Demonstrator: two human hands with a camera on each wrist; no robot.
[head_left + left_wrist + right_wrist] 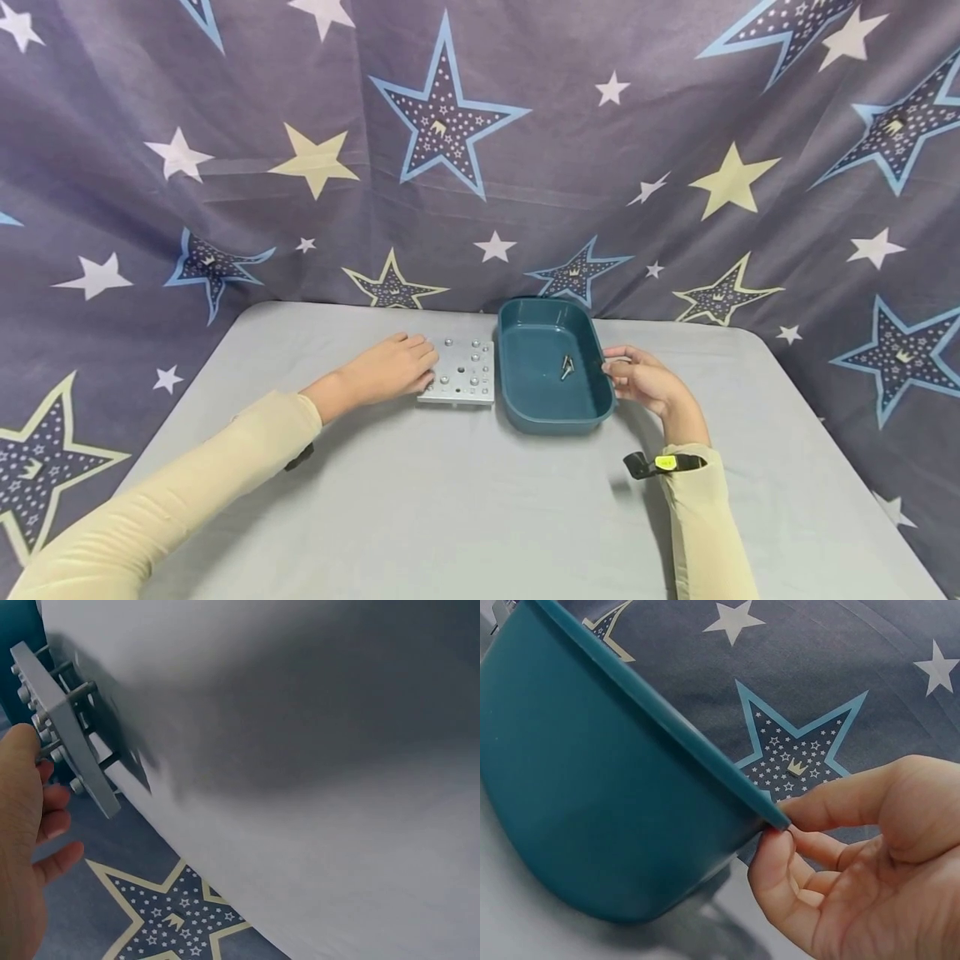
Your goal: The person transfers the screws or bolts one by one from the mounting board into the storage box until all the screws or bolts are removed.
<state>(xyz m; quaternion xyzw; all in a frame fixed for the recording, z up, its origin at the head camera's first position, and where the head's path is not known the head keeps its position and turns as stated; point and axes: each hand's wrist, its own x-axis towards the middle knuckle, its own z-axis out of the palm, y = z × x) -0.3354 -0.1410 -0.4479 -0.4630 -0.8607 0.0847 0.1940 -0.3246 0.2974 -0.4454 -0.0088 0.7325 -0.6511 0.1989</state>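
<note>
A silver metal plate set with several bolts lies on the table; in the left wrist view, bolt shanks stick out of its underside. My left hand reaches over the plate's left side. Its thumb and forefinger pinch a thin bolt at the plate's top face, the other fingers slightly bent. Beside the plate stands a teal plastic basin, with a few small screws on its floor. My right hand pinches the basin's right rim between thumb and fingers.
A pale grey cloth covers the table. Behind it and at both sides hangs a dark curtain printed with stars. A black strap with a yellow label sits on the right wrist.
</note>
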